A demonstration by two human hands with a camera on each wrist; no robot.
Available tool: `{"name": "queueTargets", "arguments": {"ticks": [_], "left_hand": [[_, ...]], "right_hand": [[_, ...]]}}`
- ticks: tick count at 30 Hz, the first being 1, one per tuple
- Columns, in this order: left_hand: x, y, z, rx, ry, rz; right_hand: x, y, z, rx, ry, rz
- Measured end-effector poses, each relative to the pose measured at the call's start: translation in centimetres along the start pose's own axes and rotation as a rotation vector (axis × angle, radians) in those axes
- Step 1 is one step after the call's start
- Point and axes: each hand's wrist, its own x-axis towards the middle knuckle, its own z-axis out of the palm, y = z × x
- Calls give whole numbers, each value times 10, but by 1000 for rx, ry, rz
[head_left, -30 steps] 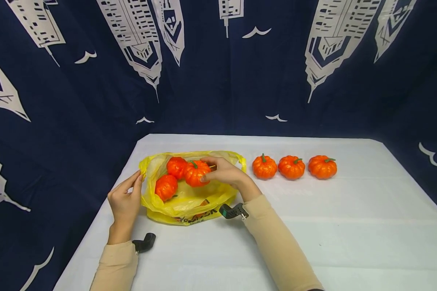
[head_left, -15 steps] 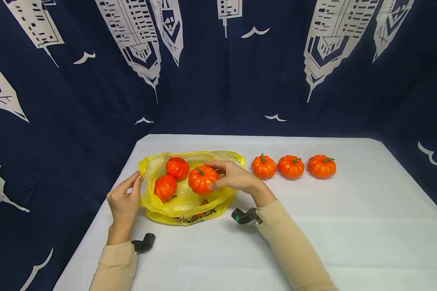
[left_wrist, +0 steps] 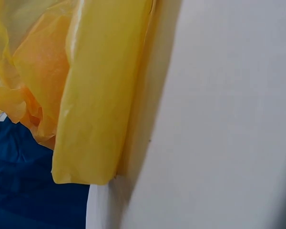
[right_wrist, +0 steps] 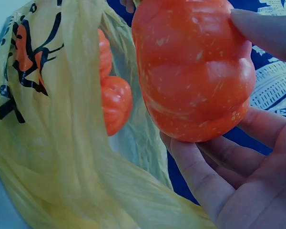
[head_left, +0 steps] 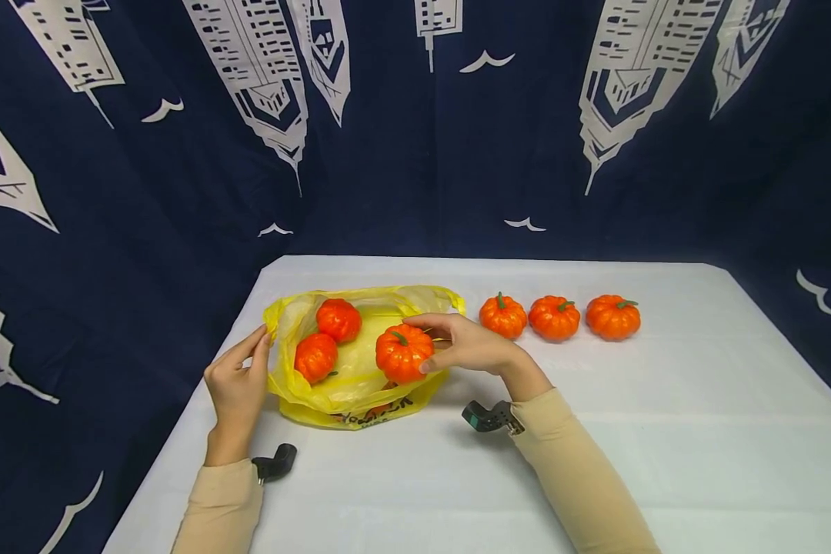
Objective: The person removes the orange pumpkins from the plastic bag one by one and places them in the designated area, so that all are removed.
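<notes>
A yellow plastic bag with dark print lies with its mouth wide on the table. My left hand pinches the bag's left rim between thumb and fingers; the left wrist view shows only the bag's side, not the hand. Over the right part of the mouth, my right hand grips a small orange pumpkin with a green stem. Up close in the right wrist view, thumb and fingers clasp that pumpkin from opposite sides. Inside the bag, toward its left, sit two more pumpkins, one behind and one nearer.
Three more orange pumpkins, left, middle and right, stand in a row on the white table to the right of the bag. A dark blue curtain with white building prints hangs behind the table.
My right hand has drawn its pumpkin rightward and toward me, away from the two left in the bag. My left hand keeps its pinch on the rim and has barely moved.
</notes>
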Motion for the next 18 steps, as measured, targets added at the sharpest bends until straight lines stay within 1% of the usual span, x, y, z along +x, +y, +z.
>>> {"name": "queueTargets", "arguments": {"ticks": [3,5,10,14,18], "left_hand": [[0,0,0,0,2,1],[0,0,1,0,0,0],[-1,0,1,-1,-2,-5],[-1,1,1,-4,-1,-6],[-1,2,0,0,-1,-4]], "right_hand": [[-4,-2,-4,-1,-9,4],[-6,2,-7,-8,-20,-6],[-12,9,-18,-60,-81,-50],[-22,9,-29,-109,-116,-63],[-33,9,-40,-105,-126,-75]]}}
